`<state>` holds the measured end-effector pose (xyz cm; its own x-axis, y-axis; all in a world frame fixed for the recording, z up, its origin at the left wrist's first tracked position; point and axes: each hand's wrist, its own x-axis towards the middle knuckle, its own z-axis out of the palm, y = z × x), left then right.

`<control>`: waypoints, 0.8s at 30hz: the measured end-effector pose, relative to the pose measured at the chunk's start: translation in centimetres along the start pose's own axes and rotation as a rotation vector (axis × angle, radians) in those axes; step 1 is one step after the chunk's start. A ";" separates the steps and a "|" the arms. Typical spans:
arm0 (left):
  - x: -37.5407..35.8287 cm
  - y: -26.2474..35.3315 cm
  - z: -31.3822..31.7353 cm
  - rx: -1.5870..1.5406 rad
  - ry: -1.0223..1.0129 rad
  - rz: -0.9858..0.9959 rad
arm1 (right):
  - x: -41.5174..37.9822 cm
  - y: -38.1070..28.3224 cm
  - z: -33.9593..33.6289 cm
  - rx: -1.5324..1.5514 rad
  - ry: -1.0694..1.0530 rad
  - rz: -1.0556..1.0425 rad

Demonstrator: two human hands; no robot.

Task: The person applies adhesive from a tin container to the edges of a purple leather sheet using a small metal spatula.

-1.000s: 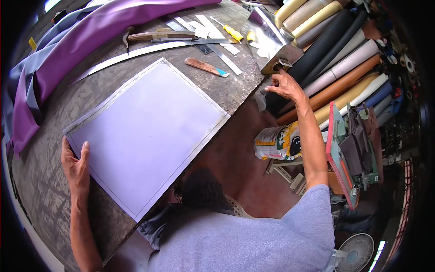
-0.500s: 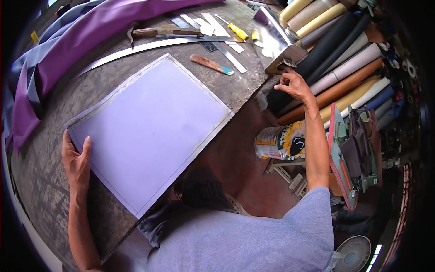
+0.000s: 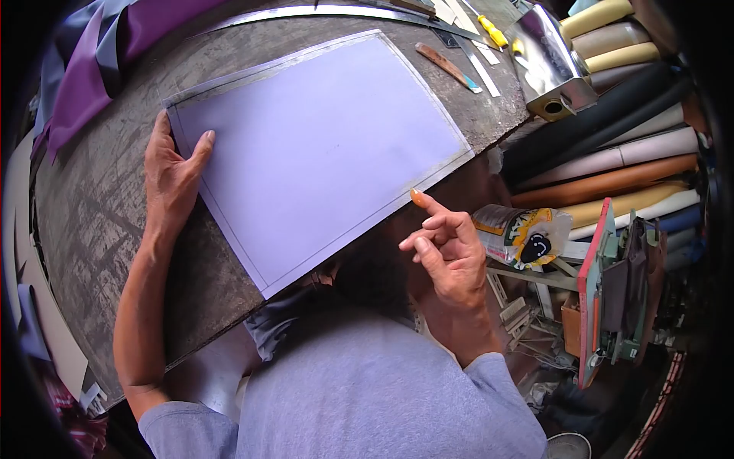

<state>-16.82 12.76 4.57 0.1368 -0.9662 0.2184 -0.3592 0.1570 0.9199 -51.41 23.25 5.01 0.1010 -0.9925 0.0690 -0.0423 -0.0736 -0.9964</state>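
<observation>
A lilac sheet (image 3: 321,153) with pencil lines along its borders lies on the worn dark table (image 3: 92,206). Grey, smeared-looking strips run along some of its edges. My left hand (image 3: 174,172) holds the sheet's left corner, thumb on top and fingers at the edge, partly hidden. Just off the near right edge is my right hand (image 3: 451,252), empty, its index finger stretched toward the border and the other fingers loosely bent apart. An amber, wet-looking smear coats that index fingertip. A shiny metal can (image 3: 547,57) with a round opening lies at the table's right corner.
A wooden-handled blade (image 3: 447,67), a yellow screwdriver (image 3: 493,32) and a long metal ruler (image 3: 306,11) lie beyond the sheet. Purple material (image 3: 80,99) drapes at the left. Rolls of material (image 3: 604,183) and a printed bag (image 3: 527,233) are at the right.
My right hand has left the can's opening and come over to the sheet's near right border, its index fingertip now amber. The view has shifted; my left hand stays at the sheet's corner.
</observation>
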 end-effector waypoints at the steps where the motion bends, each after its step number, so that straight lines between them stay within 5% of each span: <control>1: 0.0 0.1 0.0 -0.003 -0.008 -0.006 | -0.2 0.7 0.9 -0.025 0.045 -0.041; 11: -0.1 0.0 -0.2 0.034 0.008 -0.004 | -0.6 2.1 3.9 -0.555 0.015 -0.294; 24: 0.1 -0.7 -0.1 0.056 0.047 0.059 | -2.3 3.0 8.3 -0.798 -0.197 -0.604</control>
<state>-16.43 12.54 4.04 0.1567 -0.9448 0.2877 -0.4187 0.2003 0.8858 -43.55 26.10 1.47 0.4841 -0.7393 0.4682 -0.5731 -0.6721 -0.4688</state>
